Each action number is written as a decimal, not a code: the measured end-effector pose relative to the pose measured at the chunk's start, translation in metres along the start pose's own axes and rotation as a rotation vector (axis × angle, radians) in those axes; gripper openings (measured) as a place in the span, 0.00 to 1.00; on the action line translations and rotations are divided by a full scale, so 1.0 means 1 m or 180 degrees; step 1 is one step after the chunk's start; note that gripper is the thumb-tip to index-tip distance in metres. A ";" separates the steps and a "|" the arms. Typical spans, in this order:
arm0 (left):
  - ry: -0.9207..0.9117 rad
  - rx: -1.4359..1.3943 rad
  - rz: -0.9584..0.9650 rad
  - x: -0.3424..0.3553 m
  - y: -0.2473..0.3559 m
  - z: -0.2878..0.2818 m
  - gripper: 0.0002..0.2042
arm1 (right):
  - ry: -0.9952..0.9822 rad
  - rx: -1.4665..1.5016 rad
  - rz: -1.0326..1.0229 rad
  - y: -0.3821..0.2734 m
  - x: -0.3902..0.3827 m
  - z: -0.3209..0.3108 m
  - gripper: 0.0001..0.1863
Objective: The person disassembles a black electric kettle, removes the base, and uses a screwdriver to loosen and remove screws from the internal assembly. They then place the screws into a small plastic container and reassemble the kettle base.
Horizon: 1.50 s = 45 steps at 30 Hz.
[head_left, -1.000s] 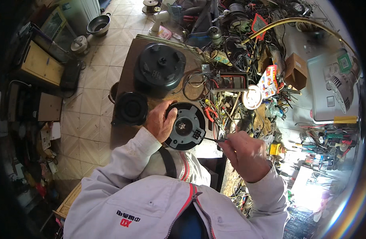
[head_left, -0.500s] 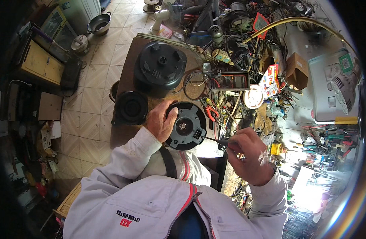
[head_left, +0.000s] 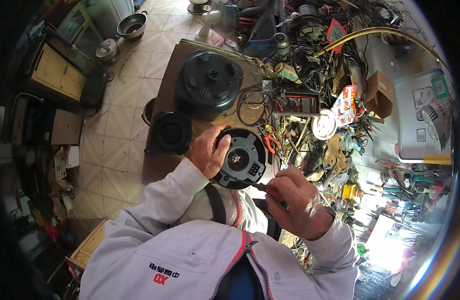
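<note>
Head view, the only one. Cluttered workroom: tiled floor [head_left: 121, 125], and a brown table [head_left: 157, 170] whose right side runs into heaped wires and hand tools. On the table: a large black tub [head_left: 208, 82] and, nearer the person, a small round black part [head_left: 170, 134]. Beyond, at right, a meter [head_left: 302, 105]; red-handled pliers [head_left: 271, 142] lie just beside the work.

Work piece: a round black base [head_left: 238, 159], its grey plate facing up, at the near side of the table in front of the person. Whether it rests on the table or on the lap, I cannot tell.

Left hand [head_left: 208, 154]: grasping the base by its left edge, thumb over the rim. Right hand [head_left: 297, 200]: fingers closed round the handle of a thin screwdriver [head_left: 259, 186], its tip at the near edge of the base. Contact there is too small to confirm.

Step in hand, my judgement: driver work on the base's fastenings. Next move, I reckon, calls for seating the tip squarely while the left hand keeps the base from turning.
</note>
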<state>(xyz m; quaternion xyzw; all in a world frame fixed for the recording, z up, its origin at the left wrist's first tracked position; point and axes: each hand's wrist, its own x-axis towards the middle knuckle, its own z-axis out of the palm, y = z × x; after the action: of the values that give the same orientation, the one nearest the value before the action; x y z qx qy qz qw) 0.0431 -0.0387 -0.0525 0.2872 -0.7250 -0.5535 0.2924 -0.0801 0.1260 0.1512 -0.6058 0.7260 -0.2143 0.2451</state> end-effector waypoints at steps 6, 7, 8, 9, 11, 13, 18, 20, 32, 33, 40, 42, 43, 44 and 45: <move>0.0001 -0.0005 0.0050 0.001 0.001 -0.001 0.18 | 0.0058 -0.0043 0.0079 0.000 -0.001 0.003 0.12; -0.0020 -0.0043 0.0007 0.001 0.001 -0.001 0.18 | 0.0088 -0.0034 0.0065 0.000 -0.002 0.004 0.12; -0.0045 -0.0083 -0.0040 0.001 0.001 -0.001 0.18 | 0.0115 -0.0022 0.0055 0.000 -0.002 0.004 0.12; -0.0069 -0.0122 -0.0087 0.001 0.001 -0.001 0.18 | 0.0121 -0.0023 0.0056 0.000 -0.001 0.004 0.12; -0.0072 -0.0163 -0.0071 0.001 0.000 -0.001 0.18 | 0.0139 -0.0025 0.0051 -0.001 0.000 0.004 0.12; -0.0072 -0.0198 -0.0066 0.000 -0.001 -0.001 0.18 | 0.0278 -0.0054 -0.0180 -0.001 0.002 0.009 0.12; -0.0121 -0.0311 -0.0156 -0.001 -0.003 0.000 0.18 | 0.0088 -0.0606 0.0278 -0.021 0.000 0.012 0.11; -0.0092 -0.0244 -0.0096 -0.001 -0.003 -0.001 0.19 | -0.0191 -0.0947 0.0570 -0.031 0.001 0.008 0.12; 0.0098 -0.0370 -0.0190 0.002 0.005 0.002 0.16 | -0.0547 -0.1167 -0.0118 -0.026 0.021 -0.002 0.08; 0.0101 -0.0381 -0.0164 0.001 0.006 0.002 0.16 | -0.0496 -0.1291 0.0214 -0.028 0.019 -0.001 0.10; -0.0470 -0.2245 -0.1012 0.001 -0.017 -0.004 0.22 | -0.0626 -0.0978 -0.0714 -0.023 0.025 -0.008 0.05; -0.0450 -0.2410 -0.1030 -0.003 -0.021 -0.013 0.23 | -0.0518 -0.0498 -0.0827 -0.014 0.021 0.000 0.06; -0.0400 -0.2277 -0.0957 -0.005 -0.026 -0.015 0.24 | -0.0327 -0.0319 -0.0778 -0.015 0.021 0.005 0.07; -0.0331 -0.2267 -0.0964 -0.009 -0.033 -0.017 0.24 | -0.0357 -0.0626 -0.0453 -0.020 0.019 0.005 0.07; -0.0262 -0.2258 -0.0970 -0.013 -0.040 -0.019 0.24 | -0.0386 -0.0932 -0.0126 -0.028 0.016 0.002 0.07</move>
<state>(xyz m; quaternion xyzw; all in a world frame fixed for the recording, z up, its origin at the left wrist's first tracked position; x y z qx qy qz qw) 0.0693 -0.0502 -0.0883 0.2503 -0.4487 -0.8180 0.2586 -0.0595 0.1054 0.1651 -0.6611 0.7212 -0.0740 0.1932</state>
